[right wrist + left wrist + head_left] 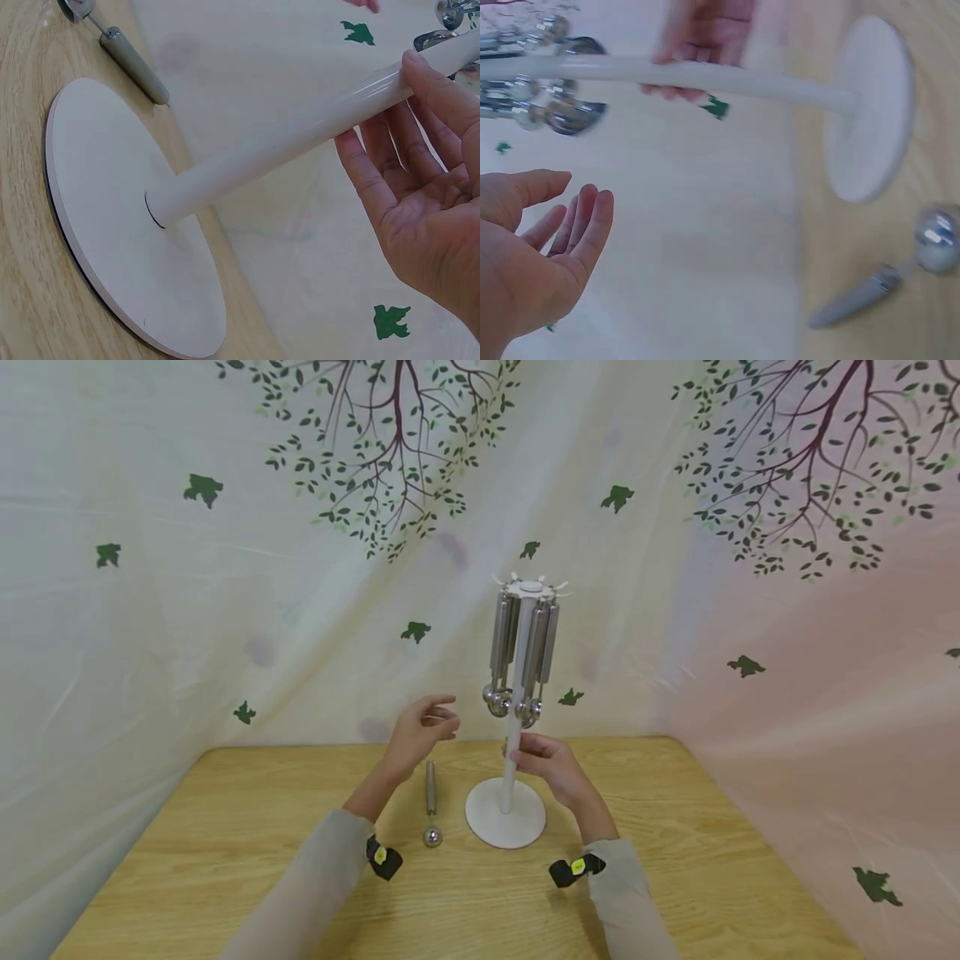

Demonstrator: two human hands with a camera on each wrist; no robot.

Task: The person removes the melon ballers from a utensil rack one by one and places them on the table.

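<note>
A white utensil stand (509,789) rises from a round base (491,827) on the table. My right hand (553,768) grips its pole at lower-middle height, thumb on one side and fingertips on the other, as the right wrist view shows. Shiny metal utensils (537,647) with cylindrical handles and rounded heads hang from the hooks at the top. To the left of the pole, my left hand (423,731) is raised in the air with loosely bent fingers and holds nothing. A metal scoop (431,792) with a round, shiny head lies on the table below it, left of the base.
The wooden table (225,852) ends at a pale hanging cloth (315,610) printed with branches and green leaf shapes. This cloth also closes in the left and right sides. A small black camera is strapped at each wrist.
</note>
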